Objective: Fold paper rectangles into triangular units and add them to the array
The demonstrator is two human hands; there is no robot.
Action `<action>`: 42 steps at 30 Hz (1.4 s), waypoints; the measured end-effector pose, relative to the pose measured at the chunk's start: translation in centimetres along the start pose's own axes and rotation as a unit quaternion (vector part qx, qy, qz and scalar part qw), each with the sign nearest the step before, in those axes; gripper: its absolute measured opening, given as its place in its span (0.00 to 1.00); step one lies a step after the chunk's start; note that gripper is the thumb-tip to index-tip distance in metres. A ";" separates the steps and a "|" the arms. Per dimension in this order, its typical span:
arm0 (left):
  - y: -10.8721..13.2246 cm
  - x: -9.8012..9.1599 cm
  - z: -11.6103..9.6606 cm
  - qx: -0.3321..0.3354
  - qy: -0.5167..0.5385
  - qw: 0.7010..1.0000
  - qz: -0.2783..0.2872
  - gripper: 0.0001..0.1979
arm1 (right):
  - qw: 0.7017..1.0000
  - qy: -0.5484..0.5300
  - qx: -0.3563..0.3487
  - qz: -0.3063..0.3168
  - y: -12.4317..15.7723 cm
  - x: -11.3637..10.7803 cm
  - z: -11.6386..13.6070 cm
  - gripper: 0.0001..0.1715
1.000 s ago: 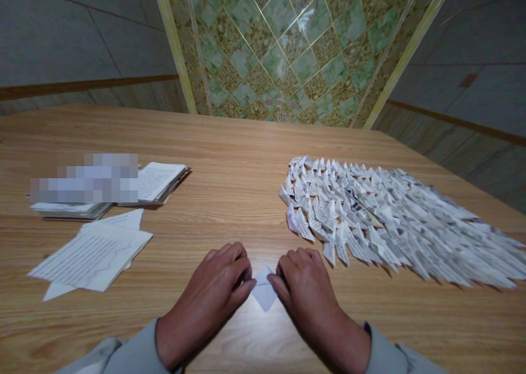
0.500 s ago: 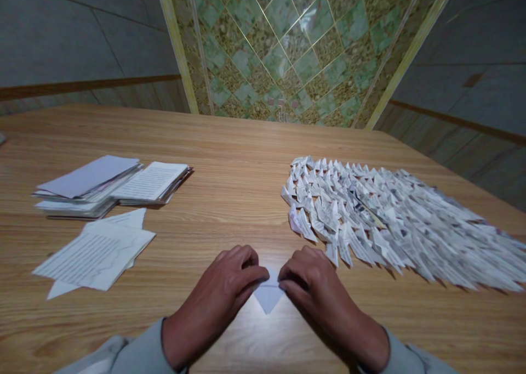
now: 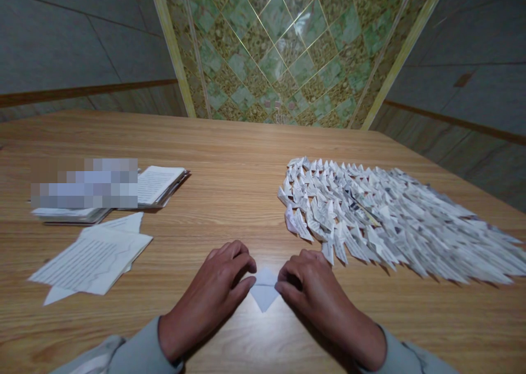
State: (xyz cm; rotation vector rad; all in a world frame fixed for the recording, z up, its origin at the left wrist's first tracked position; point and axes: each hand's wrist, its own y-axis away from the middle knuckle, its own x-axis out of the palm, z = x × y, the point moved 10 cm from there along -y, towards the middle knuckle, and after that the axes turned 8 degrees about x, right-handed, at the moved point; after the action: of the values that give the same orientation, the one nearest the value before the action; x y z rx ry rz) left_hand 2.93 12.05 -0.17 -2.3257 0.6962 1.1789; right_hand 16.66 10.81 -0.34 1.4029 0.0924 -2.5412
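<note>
Paper piece (image 3: 265,289), one, white and smooth, folded to a downward point, lies on the wood-grain tabletop (image 3: 230,143) between the two hands. Left hand (image 3: 205,292) and right hand (image 3: 316,302) stand apart, curled, fingertips at the piece's opposite edges; whether either grips it cannot be determined. Two grey cloth sleeves (image 3: 131,352) end at the wrists. Right of the right hand: one large array of folded printed-paper pieces (image 3: 390,220), pointed, overlapping in rows, too many to count. Left of the left hand: one loose pile of printed sheets (image 3: 90,259), creased, with angular corners. Beyond it: one open stack of printed pages (image 3: 160,185), its neighbouring portion obscured by pixelation.
</note>
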 end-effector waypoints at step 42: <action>0.7 2.1 -0.4 -0.092 0.438 0.892 -0.064 0.08 | 0.940 -0.341 0.030 0.013 0.0 0.3 0.2 0.08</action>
State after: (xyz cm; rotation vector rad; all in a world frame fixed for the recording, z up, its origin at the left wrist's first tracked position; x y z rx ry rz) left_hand 3.82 10.78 -1.78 -2.9891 0.7004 0.0632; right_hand 16.34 10.76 -0.50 0.4627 -0.1240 -2.8635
